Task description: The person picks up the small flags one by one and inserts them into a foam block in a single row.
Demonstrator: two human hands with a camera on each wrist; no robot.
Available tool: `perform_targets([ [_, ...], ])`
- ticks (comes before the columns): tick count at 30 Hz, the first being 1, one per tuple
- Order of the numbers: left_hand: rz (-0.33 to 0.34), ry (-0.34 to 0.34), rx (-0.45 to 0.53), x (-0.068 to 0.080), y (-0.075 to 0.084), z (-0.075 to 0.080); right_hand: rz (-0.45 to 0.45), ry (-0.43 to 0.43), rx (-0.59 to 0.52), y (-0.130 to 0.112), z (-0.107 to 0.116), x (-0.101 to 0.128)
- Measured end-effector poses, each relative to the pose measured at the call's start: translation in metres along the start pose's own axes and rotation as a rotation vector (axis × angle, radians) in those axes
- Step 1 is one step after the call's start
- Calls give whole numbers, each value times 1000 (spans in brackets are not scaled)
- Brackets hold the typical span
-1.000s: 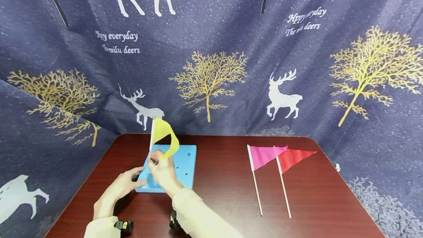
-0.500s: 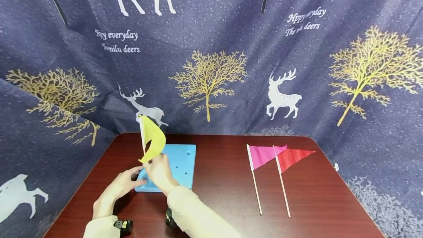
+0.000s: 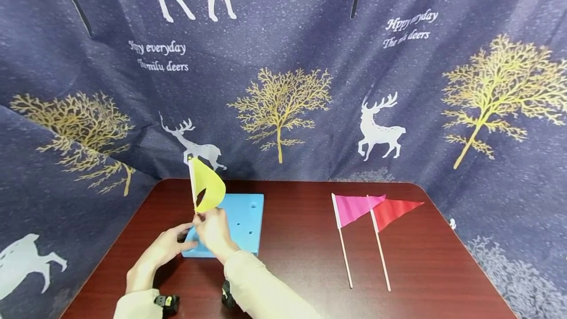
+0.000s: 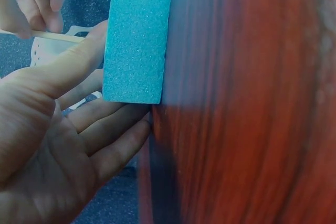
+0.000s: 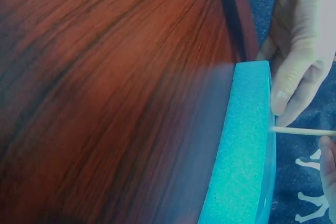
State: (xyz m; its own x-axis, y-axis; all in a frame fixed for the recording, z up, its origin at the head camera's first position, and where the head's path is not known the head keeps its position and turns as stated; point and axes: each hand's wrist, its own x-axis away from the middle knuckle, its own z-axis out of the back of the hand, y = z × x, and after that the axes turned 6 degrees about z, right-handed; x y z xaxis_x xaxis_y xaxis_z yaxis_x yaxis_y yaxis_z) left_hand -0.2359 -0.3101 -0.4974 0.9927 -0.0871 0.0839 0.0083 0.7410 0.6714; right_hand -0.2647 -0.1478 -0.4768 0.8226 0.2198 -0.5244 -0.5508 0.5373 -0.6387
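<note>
In the head view, a yellow flag [image 3: 208, 181] stands nearly upright over the left part of a blue foam block [image 3: 241, 210] with several holes. My right hand [image 3: 212, 233] pinches the flag's thin stick below the cloth. The stick's lower end [image 5: 299, 130] meets the block's top face in the right wrist view; how deep it sits cannot be seen. My left hand [image 3: 161, 250] rests on the block's left edge. The left wrist view shows its thumb on the top face and fairly straight fingers [image 4: 113, 129] against the side.
A pink flag [image 3: 350, 210] and a red flag [image 3: 392, 213] lie on the right of the dark red wooden table [image 3: 301, 245], their cloths overlapping. Behind the table hangs a blue cloth [image 3: 301, 38] printed with deer and trees.
My right hand has moved left with the yellow flag, then very slightly back right. The flag now tilts the other way, its top to the left. My left hand and the block stay put.
</note>
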Motion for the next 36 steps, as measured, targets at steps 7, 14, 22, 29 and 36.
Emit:
perform_targets([
  [7,-12,2,-8,-3,1,-4,-5,12,-26,3,4,3],
  [14,-13,-4,-22,-3,4,-2,7,13,-33,6,6,4],
  [22,-5,-24,-30,-3,4,2,20,-25,16,13,17,6],
  [29,6,-24,-27,-2,1,4,26,-99,18,24,32,9],
  [36,38,-41,-6,-1,1,4,-31,-203,63,34,58,24],
])
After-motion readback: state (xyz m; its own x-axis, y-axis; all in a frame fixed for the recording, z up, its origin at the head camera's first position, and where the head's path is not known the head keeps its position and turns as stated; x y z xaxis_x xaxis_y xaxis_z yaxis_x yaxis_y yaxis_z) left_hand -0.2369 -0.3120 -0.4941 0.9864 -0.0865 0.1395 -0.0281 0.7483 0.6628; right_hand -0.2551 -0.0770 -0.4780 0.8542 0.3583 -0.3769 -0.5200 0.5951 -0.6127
